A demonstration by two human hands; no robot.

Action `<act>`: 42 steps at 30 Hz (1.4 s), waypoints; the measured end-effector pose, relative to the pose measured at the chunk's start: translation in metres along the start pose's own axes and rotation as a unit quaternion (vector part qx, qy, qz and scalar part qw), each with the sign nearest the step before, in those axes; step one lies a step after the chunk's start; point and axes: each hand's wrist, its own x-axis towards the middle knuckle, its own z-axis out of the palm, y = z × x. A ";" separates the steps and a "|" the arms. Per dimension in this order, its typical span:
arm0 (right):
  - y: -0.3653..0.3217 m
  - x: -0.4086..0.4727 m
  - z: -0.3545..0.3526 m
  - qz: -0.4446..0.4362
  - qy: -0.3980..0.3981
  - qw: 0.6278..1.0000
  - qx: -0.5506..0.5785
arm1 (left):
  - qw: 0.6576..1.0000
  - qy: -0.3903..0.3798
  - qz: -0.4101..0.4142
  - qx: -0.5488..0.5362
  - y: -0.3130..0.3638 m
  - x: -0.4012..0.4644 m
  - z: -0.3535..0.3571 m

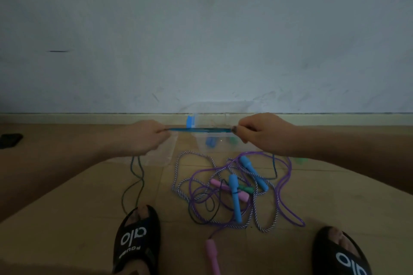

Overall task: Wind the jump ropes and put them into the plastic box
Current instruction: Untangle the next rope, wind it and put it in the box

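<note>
Fingers of left hand [148,137] and right hand [260,133] both curl onto a dark teal jump rope [201,129], pulled taut at mid-frame before the clear plastic box [223,140]. Judged light, limp and tangle-prone: best gripped near the hands, gathering the slack into loops. Remaining ropes [234,190] lie knotted at lower centre on tan floor tiles [67,241], below a pale wall [201,29].

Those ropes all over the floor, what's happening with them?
A person is stretching a dark teal jump rope taut between the left hand and the right hand, apparently starting to wind it. Just behind stands a clear plastic box with something blue and green already inside. A tangled pile of ropes, with blue, pink and green handles, lies on the floor between the sandals.
</note>
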 end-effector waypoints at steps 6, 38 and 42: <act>-0.037 0.000 0.013 -0.059 0.006 0.995 0.084 | 0.963 -0.156 0.091 -0.203 0.038 -0.011 0.023; 0.011 -0.007 0.005 -0.022 -0.096 0.994 -0.038 | 0.952 -0.112 -0.013 0.286 -0.051 -0.002 -0.014; -0.001 -0.002 0.008 -0.039 -0.058 0.997 0.019 | 0.988 -0.072 0.047 0.125 -0.024 -0.016 0.001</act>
